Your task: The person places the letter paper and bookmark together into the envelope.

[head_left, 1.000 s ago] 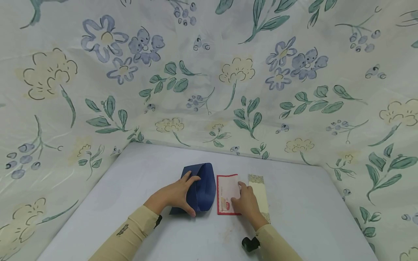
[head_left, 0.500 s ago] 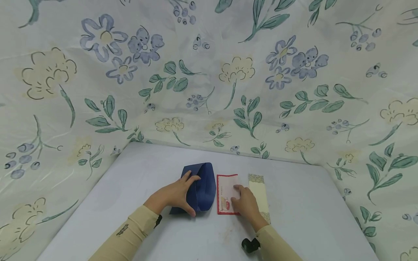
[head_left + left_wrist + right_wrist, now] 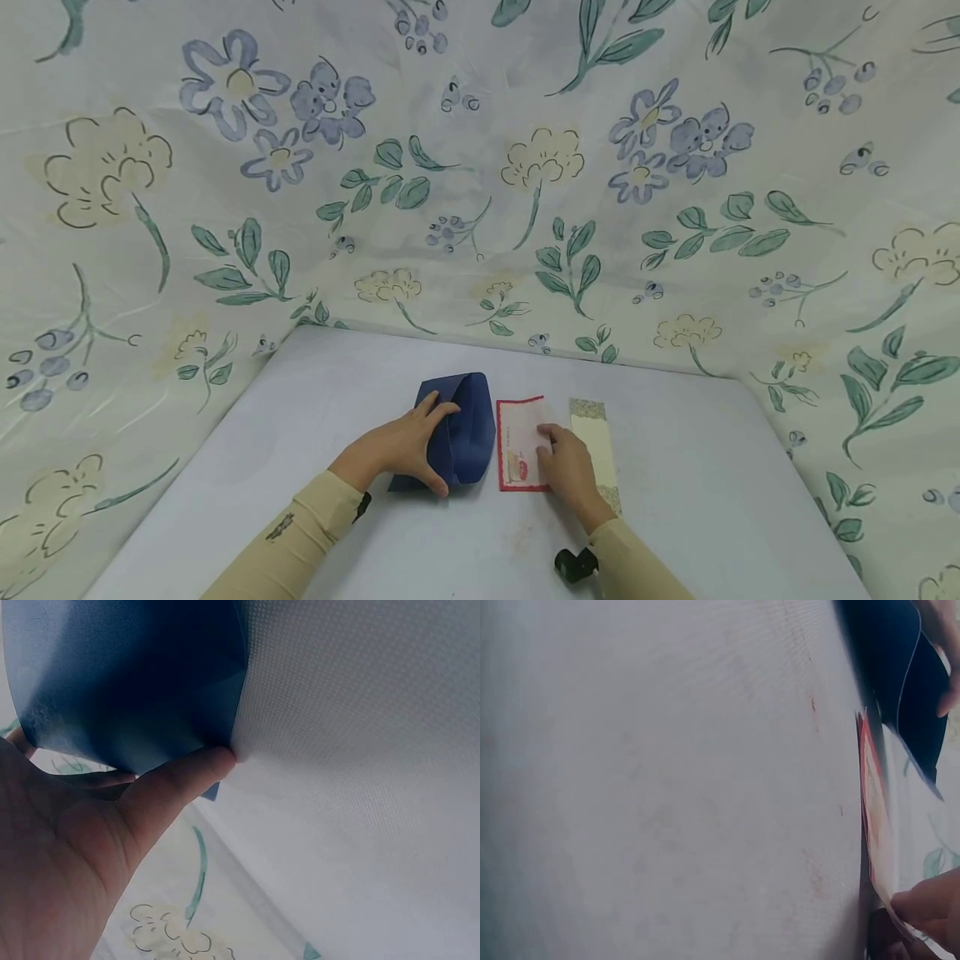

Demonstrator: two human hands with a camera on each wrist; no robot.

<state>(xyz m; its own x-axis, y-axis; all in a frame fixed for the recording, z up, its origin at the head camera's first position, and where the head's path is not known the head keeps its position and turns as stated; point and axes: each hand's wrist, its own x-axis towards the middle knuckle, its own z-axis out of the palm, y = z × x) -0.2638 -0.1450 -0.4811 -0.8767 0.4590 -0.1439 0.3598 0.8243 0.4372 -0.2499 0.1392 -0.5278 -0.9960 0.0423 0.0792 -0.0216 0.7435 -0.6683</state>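
A dark blue envelope [image 3: 475, 446] lies on the white table with its mouth bulging open toward the right. My left hand [image 3: 397, 442] holds it across its width, fingers at the far edge and thumb at the near edge. In the left wrist view, the thumb [image 3: 187, 776] presses the envelope's [image 3: 150, 682] edge close to the tabletop. Right beside the envelope is a pinkish-white card [image 3: 517, 429] with a red border. My right hand [image 3: 570, 471] pinches its right side. The right wrist view shows the card [image 3: 877, 814] edge-on, its near end slightly raised between thumb and fingers.
A cream strip [image 3: 594, 446] with patterned ends lies just right of the card, partly behind the right hand. A small black device [image 3: 576, 565] sits at the right wrist. Floral sheeting [image 3: 480, 208] rises behind the white table [image 3: 712, 483].
The right hand's index finger has moved left onto the card, and its grip has closed on the card's right side. The card has shifted and tilted slightly. The left hand stays on the envelope.
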